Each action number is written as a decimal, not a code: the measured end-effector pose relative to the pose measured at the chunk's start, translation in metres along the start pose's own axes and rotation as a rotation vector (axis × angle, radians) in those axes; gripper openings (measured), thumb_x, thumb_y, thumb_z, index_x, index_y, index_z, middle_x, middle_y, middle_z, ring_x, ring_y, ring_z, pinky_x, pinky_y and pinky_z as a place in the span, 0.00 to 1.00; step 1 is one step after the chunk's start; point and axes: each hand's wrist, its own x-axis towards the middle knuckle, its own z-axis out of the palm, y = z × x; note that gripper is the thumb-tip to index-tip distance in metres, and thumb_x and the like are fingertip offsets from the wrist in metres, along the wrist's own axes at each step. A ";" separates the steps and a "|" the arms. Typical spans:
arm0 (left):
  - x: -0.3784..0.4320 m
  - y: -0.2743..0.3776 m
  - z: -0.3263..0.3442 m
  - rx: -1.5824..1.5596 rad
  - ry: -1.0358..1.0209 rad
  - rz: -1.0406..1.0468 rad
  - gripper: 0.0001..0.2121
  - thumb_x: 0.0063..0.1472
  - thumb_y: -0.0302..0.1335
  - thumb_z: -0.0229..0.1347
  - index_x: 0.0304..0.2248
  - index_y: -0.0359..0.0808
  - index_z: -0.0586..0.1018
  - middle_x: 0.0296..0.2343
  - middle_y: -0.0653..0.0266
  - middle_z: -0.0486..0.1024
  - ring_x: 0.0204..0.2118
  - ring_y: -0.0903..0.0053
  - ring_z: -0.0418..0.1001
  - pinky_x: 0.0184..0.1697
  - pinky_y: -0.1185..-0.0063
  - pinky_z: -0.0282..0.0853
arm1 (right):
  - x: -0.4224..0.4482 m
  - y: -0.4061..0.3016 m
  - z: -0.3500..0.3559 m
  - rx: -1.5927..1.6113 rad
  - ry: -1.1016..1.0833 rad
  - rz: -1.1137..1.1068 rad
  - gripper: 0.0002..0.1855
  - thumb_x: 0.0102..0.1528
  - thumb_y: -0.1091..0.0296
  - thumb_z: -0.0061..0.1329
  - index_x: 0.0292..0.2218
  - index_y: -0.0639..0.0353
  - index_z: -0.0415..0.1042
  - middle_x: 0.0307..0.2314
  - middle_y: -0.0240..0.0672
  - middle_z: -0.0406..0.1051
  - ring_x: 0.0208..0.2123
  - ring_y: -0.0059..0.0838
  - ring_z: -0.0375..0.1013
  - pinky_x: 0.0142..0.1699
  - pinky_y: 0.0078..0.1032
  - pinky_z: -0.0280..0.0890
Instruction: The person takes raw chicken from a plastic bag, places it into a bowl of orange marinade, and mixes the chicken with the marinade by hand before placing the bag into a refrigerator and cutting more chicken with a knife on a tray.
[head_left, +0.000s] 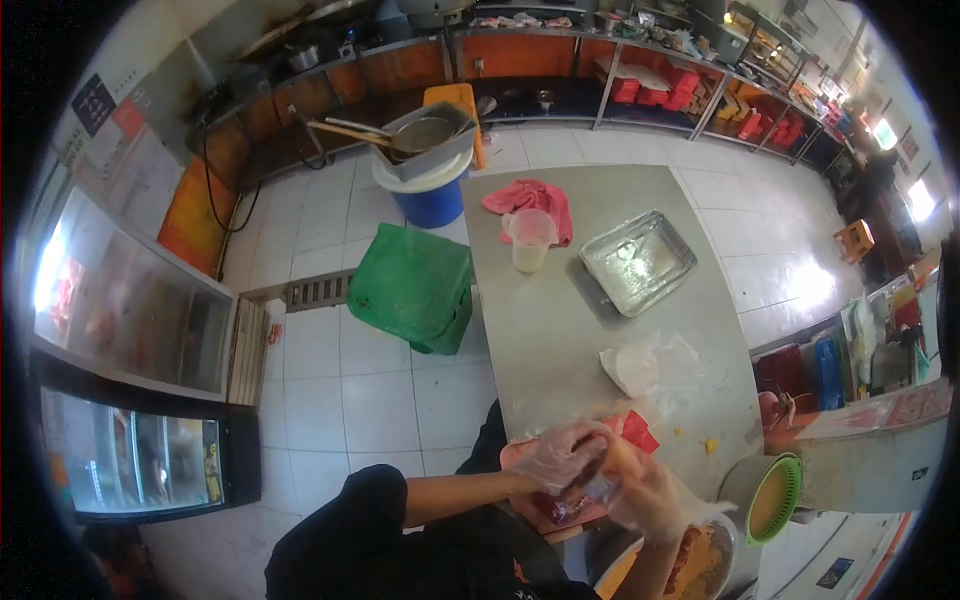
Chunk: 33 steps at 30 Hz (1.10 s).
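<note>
My left hand (562, 457), in a clear plastic glove, is bent over a pink tray (517, 454) at the near edge of the steel table (525, 360). My right hand (645, 495), gloved too, is close against it. Something small and pale reddish lies between the hands; blur hides what it is and which hand grips it. A red packet (636, 431) lies just beyond them. Dark red contents (559, 510) show in the tray below. At the lower right, beneath my right forearm, a metal bowl (726, 551) holds orange-brown powder or crumbs (697, 562).
Farther up the table are a crumpled plastic bag (634, 369), a foil-like metal tray (637, 262), a plastic measuring jug (531, 244) and a pink cloth (532, 196). A green bin (409, 285) and blue bucket (431, 202) stand left. A green-rimmed sieve (776, 499) sits right.
</note>
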 end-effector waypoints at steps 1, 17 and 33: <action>0.006 0.012 0.004 -0.063 -0.111 -0.133 0.14 0.66 0.34 0.48 0.46 0.38 0.74 0.40 0.63 0.74 0.43 0.71 0.71 0.46 0.74 0.67 | -0.013 0.003 -0.004 0.122 0.036 -0.034 0.19 0.54 0.60 0.50 0.46 0.55 0.72 0.32 0.37 0.76 0.30 0.36 0.76 0.34 0.27 0.69; -0.007 0.016 0.047 0.037 -0.250 -0.339 0.23 0.67 0.44 0.43 0.53 0.37 0.70 0.46 0.54 0.71 0.46 0.65 0.69 0.48 0.72 0.64 | -0.044 0.048 0.012 0.590 0.143 -0.251 0.25 0.53 0.62 0.53 0.52 0.55 0.67 0.38 0.37 0.73 0.38 0.32 0.73 0.41 0.26 0.68; 0.027 0.110 0.056 0.662 -0.535 0.168 0.24 0.67 0.47 0.41 0.36 0.33 0.78 0.29 0.48 0.75 0.34 0.62 0.74 0.42 0.67 0.66 | -0.081 0.092 -0.030 0.064 0.333 -0.425 0.34 0.51 0.63 0.56 0.57 0.56 0.61 0.45 0.36 0.70 0.46 0.28 0.70 0.49 0.26 0.67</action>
